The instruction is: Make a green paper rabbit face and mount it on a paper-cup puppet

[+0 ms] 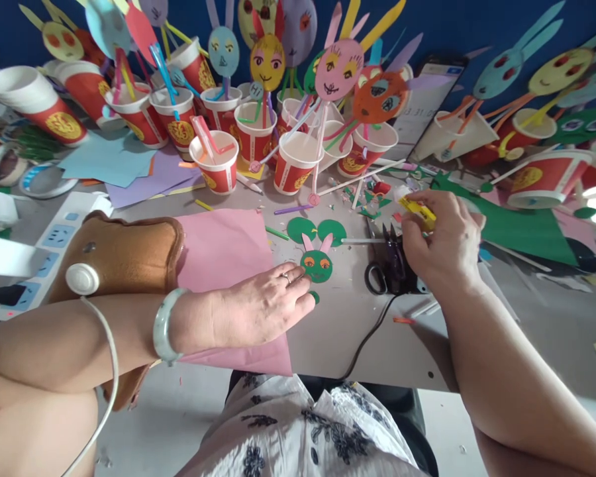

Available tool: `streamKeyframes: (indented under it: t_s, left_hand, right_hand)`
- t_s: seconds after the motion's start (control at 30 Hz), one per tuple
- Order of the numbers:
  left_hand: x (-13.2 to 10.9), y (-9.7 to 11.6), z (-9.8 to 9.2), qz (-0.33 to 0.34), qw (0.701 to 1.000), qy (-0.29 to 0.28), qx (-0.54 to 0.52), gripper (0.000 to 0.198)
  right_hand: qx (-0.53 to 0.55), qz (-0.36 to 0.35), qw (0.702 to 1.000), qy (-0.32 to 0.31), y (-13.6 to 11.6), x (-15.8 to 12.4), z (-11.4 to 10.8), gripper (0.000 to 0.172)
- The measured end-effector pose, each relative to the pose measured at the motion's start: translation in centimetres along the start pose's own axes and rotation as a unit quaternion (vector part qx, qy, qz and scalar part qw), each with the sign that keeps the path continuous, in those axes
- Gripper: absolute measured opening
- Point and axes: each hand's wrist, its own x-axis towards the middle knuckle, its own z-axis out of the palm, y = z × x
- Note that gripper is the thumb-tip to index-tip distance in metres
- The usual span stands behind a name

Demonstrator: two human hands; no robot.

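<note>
A green paper rabbit face (316, 266) with pink ears and orange eyes lies on the grey table. My left hand (273, 301) rests palm down beside it, fingers stretched out, fingertips at its left edge. Under those fingertips, a small green paper disc (315, 298) is partly covered. Two larger green paper discs (301, 230) lie just behind the ears. My right hand (444, 232) is closed around a small yellow tool (417, 212), whose exact kind is hidden by the fingers. Beside that hand are dark-handled scissors (377, 277) and a black object with a cord.
Red and white paper cups (298, 162) with paper animal faces on sticks line the back. A pink paper sheet (223, 248) lies left, near a brown pouch (119, 255) and a power strip (44, 248). Paper scraps (372, 192) and green sheets (526, 222) are on the right.
</note>
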Motion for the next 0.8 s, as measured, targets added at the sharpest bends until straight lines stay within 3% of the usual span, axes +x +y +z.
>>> streamKeyframes:
  t_s: [0.13, 0.33, 0.5, 0.57, 0.63, 0.8]
  left_hand:
    - [0.3, -0.2, 0.4, 0.003, 1.0, 0.015, -0.016, 0.018]
    - [0.8, -0.6, 0.2, -0.001, 0.999, 0.021, -0.049, 0.015]
    - [0.8, -0.8, 0.5, -0.007, 0.996, 0.027, -0.087, 0.011]
    - [0.8, -0.9, 0.6, -0.02, 0.992, 0.025, -0.122, 0.008]
    - [0.8, -1.0, 0.7, -0.037, 0.985, 0.023, -0.167, 0.008]
    - [0.9, -1.2, 0.6, -0.067, 0.969, 0.014, -0.236, 0.011]
  right_hand:
    - [-0.093, 0.042, 0.994, -0.034, 1.7, 0.9, 0.0, 0.036]
    - [-0.141, 0.022, 0.988, -0.058, 3.4, 0.8, 0.2, 0.027]
    - [-0.033, -0.098, 0.994, 0.031, -0.1, -0.4, -1.3, 0.017]
    - [0.036, -0.159, 0.985, 0.06, -2.2, -1.2, -2.1, 0.007]
    - [0.076, -0.215, 0.97, 0.082, -4.0, -2.0, -2.7, 0.013]
    - [0.162, -0.253, 0.953, 0.043, -5.7, -3.0, -3.0, 0.018]
